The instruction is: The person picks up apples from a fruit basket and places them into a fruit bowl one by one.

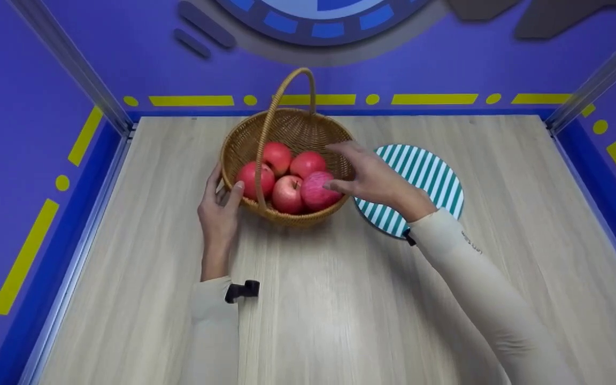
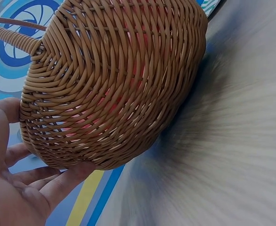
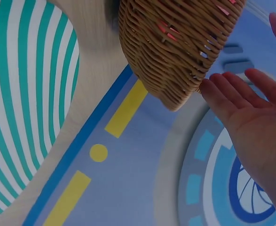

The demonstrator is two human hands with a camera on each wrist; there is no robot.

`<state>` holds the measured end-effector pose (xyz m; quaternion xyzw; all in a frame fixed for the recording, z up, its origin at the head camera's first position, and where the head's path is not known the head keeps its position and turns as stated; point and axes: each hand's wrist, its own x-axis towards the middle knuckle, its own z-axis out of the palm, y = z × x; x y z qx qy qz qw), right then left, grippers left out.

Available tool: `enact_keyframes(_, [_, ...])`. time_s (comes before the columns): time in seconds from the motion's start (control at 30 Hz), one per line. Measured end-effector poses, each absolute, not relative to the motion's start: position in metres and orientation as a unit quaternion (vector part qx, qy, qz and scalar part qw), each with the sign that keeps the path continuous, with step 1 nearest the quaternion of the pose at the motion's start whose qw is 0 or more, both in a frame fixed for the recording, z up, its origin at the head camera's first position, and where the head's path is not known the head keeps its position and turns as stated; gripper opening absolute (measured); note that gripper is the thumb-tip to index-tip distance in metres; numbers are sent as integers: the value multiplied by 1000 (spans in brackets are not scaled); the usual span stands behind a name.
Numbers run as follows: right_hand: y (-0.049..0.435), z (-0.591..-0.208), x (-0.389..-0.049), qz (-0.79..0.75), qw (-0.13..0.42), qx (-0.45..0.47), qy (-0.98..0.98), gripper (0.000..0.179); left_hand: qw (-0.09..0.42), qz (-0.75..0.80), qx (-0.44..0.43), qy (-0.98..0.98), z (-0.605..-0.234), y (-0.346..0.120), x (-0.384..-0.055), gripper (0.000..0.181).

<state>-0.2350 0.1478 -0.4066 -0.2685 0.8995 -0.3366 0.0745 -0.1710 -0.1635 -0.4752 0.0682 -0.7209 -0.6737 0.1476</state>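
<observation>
A brown wicker basket (image 1: 300, 216) with an arched handle (image 1: 266, 128) stands on the wooden table and holds several red apples (image 1: 287, 194). My left hand (image 1: 219, 219) grips its left side, thumb at the rim and fingers against the outer weave. In the left wrist view, the left hand (image 2: 15, 183) shows at the basket's rim and wall (image 2: 114, 89). On the other side, my right hand (image 1: 375, 179) hovers at the right rim with fingers spread, holding nothing. Its fingertips are right by the wicker in the right wrist view, where the hand (image 3: 255, 113) is palm-up.
A round mat (image 1: 436, 176) with green and white stripes lies right of the basket, partly under the right forearm. Blue-purple panels (image 1: 179, 69) with yellow marks wall the table (image 1: 308, 310) at the back and both sides.
</observation>
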Motion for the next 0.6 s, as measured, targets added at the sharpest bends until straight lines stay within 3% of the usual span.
enact_keyframes(0.6, [126,-419,-237,-265,129,-302,907,73,154,-663,69,-729,-465,-161,-166,62])
